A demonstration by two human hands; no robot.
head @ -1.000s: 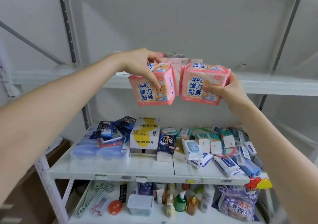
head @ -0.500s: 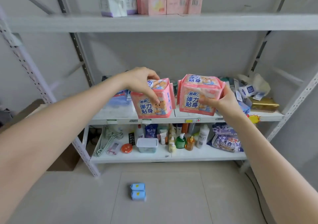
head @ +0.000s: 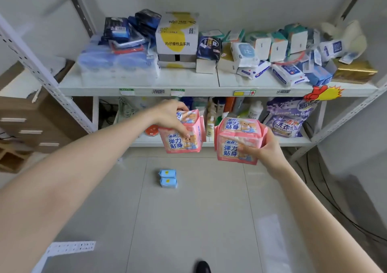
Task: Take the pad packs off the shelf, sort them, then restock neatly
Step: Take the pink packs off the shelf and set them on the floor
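Pad packs are in both hands, one pink pack in each. The left pink pack (head: pixel 181 145) hangs a little left of the centre of the view. The left hand (head: pixel 170 118) holds it from above, at its 12 o'clock edge, with the grip clamped on it: thumb on the printed front, fingers curled over the top. The right pink pack (head: pixel 235 140) is at 3 o'clock from it, with a narrow gap between them. The right hand (head: pixel 267 150) takes it from its 4 o'clock corner, the grip closed round it with the thumb across the front. Both packs are in the air, in front of the bottom shelf (head: pixel 293 140) and above the floor (head: pixel 188 220).

On the floor, at 6 o'clock from the left pink pack, two blue packs (head: pixel 168 178) lie touching, one behind the other. The middle shelf (head: pixel 209 84), at 12 o'clock, carries a white box (head: pixel 178 36) and many tissue and wipe packets, not in good order.

I judge that the step in hand is the sorting: the pink packs seem on the way to the floor, where the blue ones already make a group. The next move calls for lowering both packs and laying them as their own group near the blue ones, not mixed with them. The packs look soft, so each grip should open only when its pack rests flat. Restocking, I think, is not yet begun.
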